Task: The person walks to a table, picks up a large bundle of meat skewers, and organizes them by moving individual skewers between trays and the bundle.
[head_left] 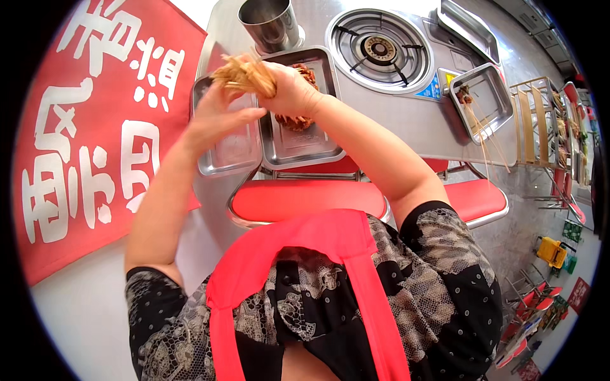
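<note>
Above the meat tray's [303,146] left side, the right hand [290,87] clasps the bundle of sticks [246,75]; the left hand [219,113] seems to cup it. A slackened grip could spill them into that tray.

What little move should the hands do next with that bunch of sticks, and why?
Perhaps bring the left hand in to gather the bundle of sticks: the right hand grips it, its ends look fanned out, and the left hand seems open right beside it.
</note>
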`<state>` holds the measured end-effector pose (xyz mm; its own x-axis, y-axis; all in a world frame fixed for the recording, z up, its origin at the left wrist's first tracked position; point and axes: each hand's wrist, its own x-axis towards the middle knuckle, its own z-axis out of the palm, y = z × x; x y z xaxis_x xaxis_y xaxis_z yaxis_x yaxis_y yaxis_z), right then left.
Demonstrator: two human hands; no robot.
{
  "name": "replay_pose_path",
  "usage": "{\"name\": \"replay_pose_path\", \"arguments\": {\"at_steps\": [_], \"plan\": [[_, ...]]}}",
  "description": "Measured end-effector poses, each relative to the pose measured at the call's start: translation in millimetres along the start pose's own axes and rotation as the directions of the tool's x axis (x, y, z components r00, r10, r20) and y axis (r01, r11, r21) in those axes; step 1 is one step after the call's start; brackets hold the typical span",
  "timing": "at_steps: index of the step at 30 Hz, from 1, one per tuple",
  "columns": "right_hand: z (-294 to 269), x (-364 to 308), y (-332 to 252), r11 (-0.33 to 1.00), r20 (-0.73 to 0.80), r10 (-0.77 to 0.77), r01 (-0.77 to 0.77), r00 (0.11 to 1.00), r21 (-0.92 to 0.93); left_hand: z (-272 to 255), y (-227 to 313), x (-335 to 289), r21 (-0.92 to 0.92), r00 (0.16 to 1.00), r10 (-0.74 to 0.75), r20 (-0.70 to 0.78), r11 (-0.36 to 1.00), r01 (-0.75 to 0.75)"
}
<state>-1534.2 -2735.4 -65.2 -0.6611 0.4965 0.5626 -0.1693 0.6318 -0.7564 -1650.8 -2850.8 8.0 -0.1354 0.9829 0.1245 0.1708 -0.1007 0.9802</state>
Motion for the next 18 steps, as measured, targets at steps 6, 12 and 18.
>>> {"name": "replay_pose_path", "arguments": {"at_steps": [6,12,18], "plan": [[0.7,1.4,18.1,0.983,0.167,0.169,-0.178,0.971,0.042,36.3,-40.8,30.9,-0.239,0.957,0.0,-0.291,0.968,-0.072],[-41.5,1.1,-4.5,0.972,0.333,0.209,-0.234,0.919,0.035,40.9,-46.5,42.1,-0.178,0.964,0.008,-0.264,0.982,-0.057],[-121.7,47.6,-39.8,0.98,0.266,0.148,-0.106,0.952,-0.167,54.7,-35.6,42.0,-0.146,0.962,0.014,-0.273,0.988,-0.056]]}}
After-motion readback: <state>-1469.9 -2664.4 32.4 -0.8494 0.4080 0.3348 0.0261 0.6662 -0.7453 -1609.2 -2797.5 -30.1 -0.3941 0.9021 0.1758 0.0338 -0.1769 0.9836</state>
